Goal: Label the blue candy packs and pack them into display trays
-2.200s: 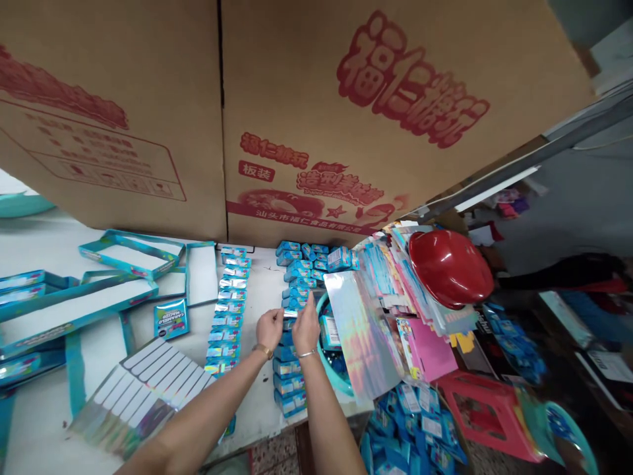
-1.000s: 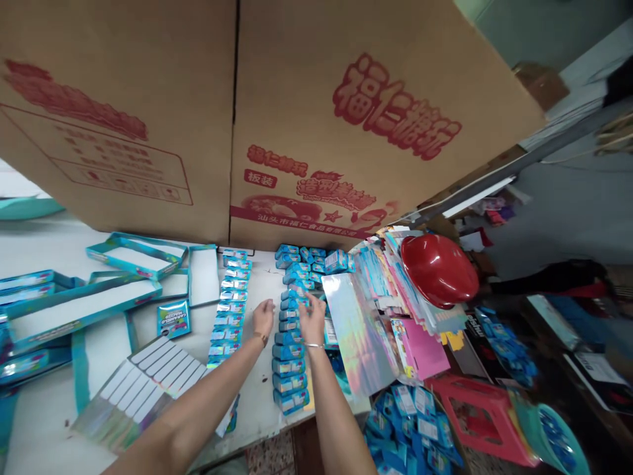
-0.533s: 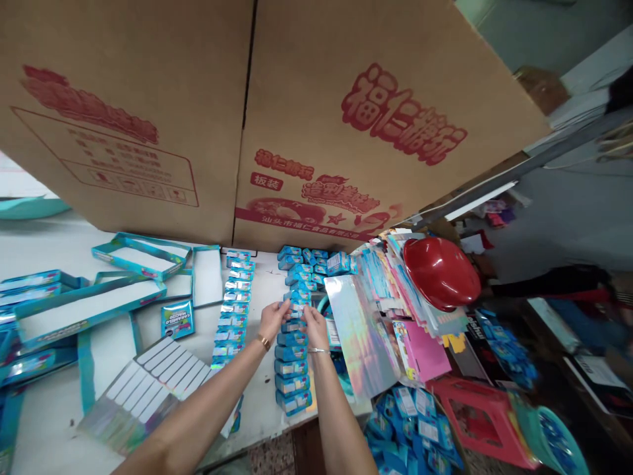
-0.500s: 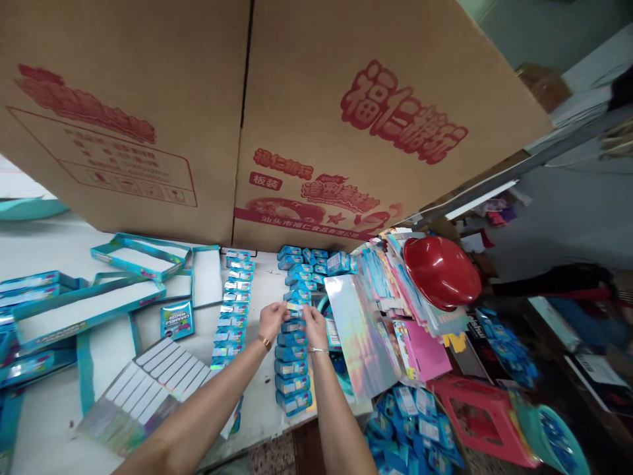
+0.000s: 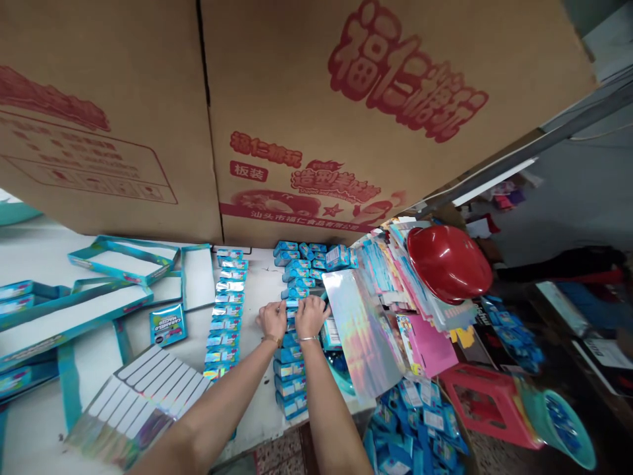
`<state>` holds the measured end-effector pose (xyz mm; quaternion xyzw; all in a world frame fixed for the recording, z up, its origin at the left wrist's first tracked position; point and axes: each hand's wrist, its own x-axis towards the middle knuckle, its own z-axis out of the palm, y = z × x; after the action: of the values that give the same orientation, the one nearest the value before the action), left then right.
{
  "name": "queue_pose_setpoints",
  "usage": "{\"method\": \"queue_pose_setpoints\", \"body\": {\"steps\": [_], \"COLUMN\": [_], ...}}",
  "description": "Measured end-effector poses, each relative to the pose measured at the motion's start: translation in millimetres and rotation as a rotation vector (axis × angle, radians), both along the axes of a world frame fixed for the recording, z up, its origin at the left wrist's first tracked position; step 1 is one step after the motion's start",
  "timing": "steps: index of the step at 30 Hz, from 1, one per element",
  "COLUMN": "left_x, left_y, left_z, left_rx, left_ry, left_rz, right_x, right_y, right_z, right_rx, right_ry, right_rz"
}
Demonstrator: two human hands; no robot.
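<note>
My left hand [image 5: 273, 319] and my right hand [image 5: 310, 315] meet over a row of small blue boxes [image 5: 290, 369] that runs up the white table [image 5: 44, 422]. Both hands curl their fingers down onto one small blue box [image 5: 291, 314] in that row, pressing or gripping it from either side. A second row of flat blue packets [image 5: 223, 310] lies just left of my left hand. A teal bowl [image 5: 341, 379] sits right beside my right wrist.
Large cardboard cartons [image 5: 297, 105] wall off the back of the table. Open blue trays [image 5: 119, 260] and a holographic sheet [image 5: 138, 402] lie at left. Another holographic card [image 5: 363, 336], a red bowl [image 5: 448, 264], a pink stool [image 5: 487, 409] and loose blue packets [image 5: 420, 429] crowd the right.
My hands were raised with a box pinched between the fingertips; now both have dropped lower and closed onto a box in the row. The view shifted slightly.
</note>
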<state>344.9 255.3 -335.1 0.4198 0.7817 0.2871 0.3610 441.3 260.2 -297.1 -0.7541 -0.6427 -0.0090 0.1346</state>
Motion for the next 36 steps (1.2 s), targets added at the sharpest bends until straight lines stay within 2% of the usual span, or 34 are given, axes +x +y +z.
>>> {"method": "queue_pose_setpoints", "body": {"steps": [4, 8, 14, 19, 22, 25, 28, 29, 30, 32, 34, 36], "left_x": [1, 3, 5, 3, -5, -39, -111, -140, -169, -219, -253, -268], "left_y": [1, 6, 10, 16, 22, 22, 10, 2, -8, -34, -66, -98], "left_z": [-0.8, -1.9, -6.9, -8.4, 7.6, 40.4, 81.7, 95.4, 108.3, 128.4, 137.3, 134.6], "left_rx": [0.023, -0.041, -0.182, -0.199, -0.183, -0.122, -0.036, 0.010, 0.040, -0.011, -0.046, -0.024], "left_ry": [-0.128, -0.258, -0.336, -0.398, -0.472, -0.577, -0.656, -0.662, -0.645, -0.515, -0.269, -0.062], "left_rz": [0.080, 0.151, 0.167, 0.186, 0.211, 0.191, 0.056, -0.057, -0.164, -0.353, -0.647, -0.956], "right_x": [-2, -6, -9, -7, -2, 0, -11, -18, -27, -50, -77, -104], "right_y": [3, 6, 9, 12, 17, 14, -14, -30, -49, -93, -140, -182], "right_z": [0.4, 0.0, -6.1, -14.0, -8.7, 10.3, 36.3, 45.0, 53.3, 68.0, 77.0, 78.1], "right_rx": [-0.056, -0.087, -0.060, -0.099, -0.157, -0.126, 0.007, 0.023, 0.007, -0.106, -0.250, -0.321], "right_ry": [0.007, 0.004, -0.046, -0.074, -0.082, -0.022, 0.165, 0.261, 0.368, 0.564, 0.639, 0.599], "right_rz": [-0.009, -0.027, -0.053, -0.056, -0.021, 0.032, 0.165, 0.216, 0.261, 0.354, 0.476, 0.566]}}
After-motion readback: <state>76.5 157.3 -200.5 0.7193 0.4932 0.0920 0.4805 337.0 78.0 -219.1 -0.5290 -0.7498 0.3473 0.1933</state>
